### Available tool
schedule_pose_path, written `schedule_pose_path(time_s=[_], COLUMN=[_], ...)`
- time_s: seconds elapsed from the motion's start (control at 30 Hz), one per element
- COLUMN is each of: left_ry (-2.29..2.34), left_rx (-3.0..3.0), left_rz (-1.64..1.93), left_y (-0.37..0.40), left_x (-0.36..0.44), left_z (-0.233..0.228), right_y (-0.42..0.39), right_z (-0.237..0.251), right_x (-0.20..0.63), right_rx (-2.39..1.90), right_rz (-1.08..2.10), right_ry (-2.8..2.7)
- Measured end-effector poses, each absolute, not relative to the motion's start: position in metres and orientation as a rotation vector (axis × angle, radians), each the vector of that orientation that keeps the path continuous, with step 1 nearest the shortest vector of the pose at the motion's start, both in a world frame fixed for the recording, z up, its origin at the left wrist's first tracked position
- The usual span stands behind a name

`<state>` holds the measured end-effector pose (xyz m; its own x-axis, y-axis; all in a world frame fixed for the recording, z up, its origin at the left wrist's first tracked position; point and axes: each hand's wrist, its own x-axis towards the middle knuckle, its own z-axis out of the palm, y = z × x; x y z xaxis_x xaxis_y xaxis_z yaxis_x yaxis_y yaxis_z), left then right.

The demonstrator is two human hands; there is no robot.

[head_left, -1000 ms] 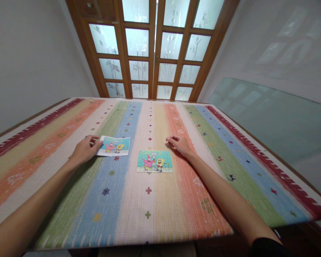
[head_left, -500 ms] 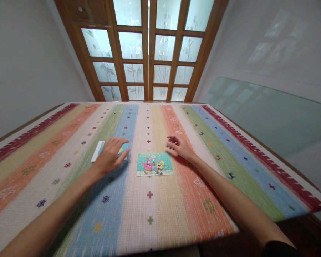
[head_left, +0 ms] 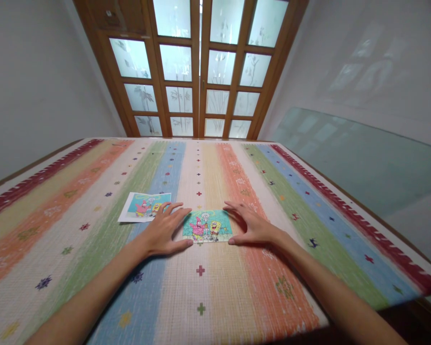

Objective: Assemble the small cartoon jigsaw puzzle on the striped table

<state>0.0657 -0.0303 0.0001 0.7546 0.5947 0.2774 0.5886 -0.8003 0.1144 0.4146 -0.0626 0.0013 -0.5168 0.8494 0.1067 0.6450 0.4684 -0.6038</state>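
Observation:
A small assembled jigsaw puzzle [head_left: 207,226] with pink and yellow cartoon figures on a teal ground lies flat on the striped tablecloth. At its left edge is my left hand [head_left: 167,230], fingers spread, with thumb and fingertips by the near and far left corners. My right hand [head_left: 253,224] frames the right edge in the same way, thumb apart from the fingers. Both hands appear to touch the puzzle's corners. Left of the puzzle lies a printed picture card [head_left: 138,207] with the same cartoon scene, its right part behind my left hand.
The striped tablecloth [head_left: 201,282] covers the table, whose near edge runs along the bottom right. Beyond the far edge stand wooden doors with frosted panes [head_left: 179,62]. A pale glass panel [head_left: 345,153] leans by the right wall.
My left hand has moved right, from over the picture card to the puzzle's left edge, uncovering most of the card. My right hand has come down to the right edge and its fingers have spread.

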Motion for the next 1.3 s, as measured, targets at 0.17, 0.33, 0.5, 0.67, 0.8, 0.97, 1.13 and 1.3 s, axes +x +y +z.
schedule_pose_path(time_s=[0.17,0.33,0.5,0.67,0.8,0.97,1.13,1.3], left_ry=[0.995,1.006,0.995,0.992,0.994,1.011,0.999,0.995], left_rx=[2.891,2.868,2.867,2.876,2.865,2.848,2.833,2.859], left_rz=[0.53,0.555,0.558,0.586,0.588,0.583,0.575,0.588], left_y=[-0.033,-0.035,-0.036,-0.036,-0.036,-0.037,-0.036,-0.036], left_x=[0.064,0.064,0.066,0.066,0.066,0.066,0.066,0.066], left_z=[-0.009,-0.012,-0.014,-0.014,-0.014,-0.014,-0.014,-0.016], right_y=[-0.065,-0.066,-0.065,-0.066,-0.067,-0.067,-0.069,-0.069], right_z=[-0.006,-0.008,-0.007,-0.008,-0.009,-0.007,-0.004,0.0], right_x=[0.414,0.412,0.411,0.409,0.407,0.406,0.405,0.4], right_rx=[-1.285,-1.299,-1.292,-1.296,-1.309,-1.32,-1.256,-1.187], right_rz=[0.631,0.575,0.578,0.565,0.566,0.574,0.519,0.45], right_ry=[-2.314,-2.304,-2.329,-2.328,-2.32,-2.328,-2.384,-2.428])
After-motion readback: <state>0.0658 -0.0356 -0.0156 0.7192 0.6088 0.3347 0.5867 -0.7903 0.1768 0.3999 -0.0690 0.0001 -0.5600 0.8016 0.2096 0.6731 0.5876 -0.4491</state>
